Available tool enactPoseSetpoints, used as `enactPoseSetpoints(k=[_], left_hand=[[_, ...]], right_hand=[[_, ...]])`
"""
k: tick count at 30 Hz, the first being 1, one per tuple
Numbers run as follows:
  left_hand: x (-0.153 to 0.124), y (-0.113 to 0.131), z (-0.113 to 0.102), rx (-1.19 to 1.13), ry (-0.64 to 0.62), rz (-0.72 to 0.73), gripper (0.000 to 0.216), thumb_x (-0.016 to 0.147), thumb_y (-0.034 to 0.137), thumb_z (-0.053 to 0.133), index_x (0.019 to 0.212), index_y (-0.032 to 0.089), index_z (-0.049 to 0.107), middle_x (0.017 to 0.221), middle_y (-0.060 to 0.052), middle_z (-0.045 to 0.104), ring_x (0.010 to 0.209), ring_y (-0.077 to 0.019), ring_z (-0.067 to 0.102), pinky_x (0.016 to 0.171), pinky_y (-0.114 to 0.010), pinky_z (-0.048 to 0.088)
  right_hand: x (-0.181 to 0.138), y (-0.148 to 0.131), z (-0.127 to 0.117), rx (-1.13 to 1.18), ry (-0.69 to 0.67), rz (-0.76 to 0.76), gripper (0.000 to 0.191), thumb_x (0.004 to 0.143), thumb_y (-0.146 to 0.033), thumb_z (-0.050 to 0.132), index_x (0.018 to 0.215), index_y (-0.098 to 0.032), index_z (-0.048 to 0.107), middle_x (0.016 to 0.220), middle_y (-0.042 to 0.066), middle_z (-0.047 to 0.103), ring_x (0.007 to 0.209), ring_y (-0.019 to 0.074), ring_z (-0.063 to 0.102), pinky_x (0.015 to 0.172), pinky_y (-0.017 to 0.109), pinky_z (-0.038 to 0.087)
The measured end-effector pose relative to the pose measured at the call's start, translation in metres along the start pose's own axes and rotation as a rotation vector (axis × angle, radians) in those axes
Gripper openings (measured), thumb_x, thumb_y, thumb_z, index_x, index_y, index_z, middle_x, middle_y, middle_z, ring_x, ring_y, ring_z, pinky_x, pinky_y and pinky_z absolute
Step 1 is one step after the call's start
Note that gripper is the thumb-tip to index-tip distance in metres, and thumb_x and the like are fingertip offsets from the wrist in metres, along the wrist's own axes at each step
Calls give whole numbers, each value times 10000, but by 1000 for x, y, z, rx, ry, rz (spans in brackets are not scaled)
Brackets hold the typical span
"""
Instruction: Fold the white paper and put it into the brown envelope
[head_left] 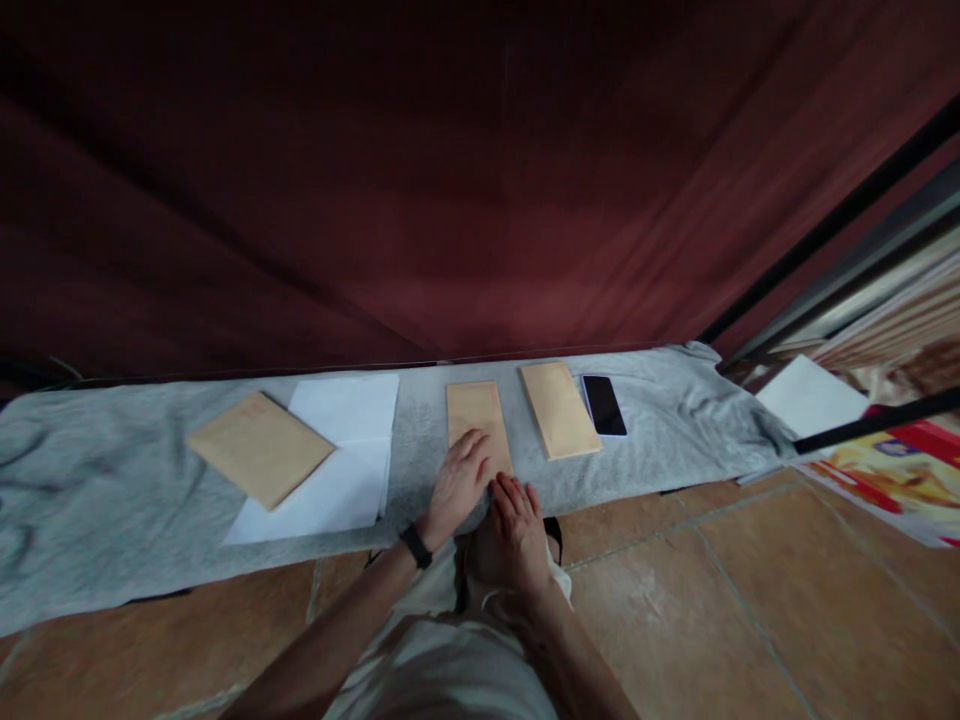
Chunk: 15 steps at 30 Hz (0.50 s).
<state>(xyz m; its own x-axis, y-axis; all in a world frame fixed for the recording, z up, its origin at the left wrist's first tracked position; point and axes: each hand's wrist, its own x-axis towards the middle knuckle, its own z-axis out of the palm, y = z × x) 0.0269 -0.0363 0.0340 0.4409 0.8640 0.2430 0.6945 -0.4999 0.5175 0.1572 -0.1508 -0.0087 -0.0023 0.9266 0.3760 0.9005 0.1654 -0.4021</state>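
A tan paper envelope (474,405) lies lengthwise in front of me on the grey cloth. My left hand (459,482), with a black band on its wrist, rests on the envelope's near part, its fingers slightly bent and not closed on anything. At the near right corner my right hand (519,525) lies with fingers stretched out, their tips touching or just beside the envelope's edge. To the right is a stack of tan envelopes (561,410). On the left another tan envelope (260,448) lies askew, partly over white paper sheets (352,485).
A dark-screened phone (604,405) lies right of the stack. The grey cloth (112,500) covers a long narrow surface against a dark red curtain (450,200). At far right are a white item (814,397) and a colourful printed package (900,480) above the tiled floor (675,590).
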Motion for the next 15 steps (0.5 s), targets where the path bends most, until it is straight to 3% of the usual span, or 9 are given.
enactPoseSetpoints(k=[4,9,15], left_hand=[[36,-7,23,72,-94,163,491,1006,266,416,1475,132,476,1567,-153,481,1502,-250,376,1246,-469,304],[62,-27,40,207,-151,150,551,1025,361,410,1512,106,446,1608,-164,431,1521,-259,351,1269,-454,236],[88,-34,41,258,-171,124,590,1024,404,408,1541,119,426,1618,-152,417,1536,-262,319,1275,-465,188]], right_hand=[[0,1,2,14,-2,-21,498,1014,-140,414,1502,-191,500,1466,121,600,1372,238,533,1194,503,364],[0,1,3,15,-13,-16,508,1003,-131,403,1499,-191,496,1488,124,576,1386,246,514,1189,514,370],[3,-1,1,28,-17,-7,520,990,-113,401,1493,-202,497,1480,116,577,1395,248,497,1177,511,380]])
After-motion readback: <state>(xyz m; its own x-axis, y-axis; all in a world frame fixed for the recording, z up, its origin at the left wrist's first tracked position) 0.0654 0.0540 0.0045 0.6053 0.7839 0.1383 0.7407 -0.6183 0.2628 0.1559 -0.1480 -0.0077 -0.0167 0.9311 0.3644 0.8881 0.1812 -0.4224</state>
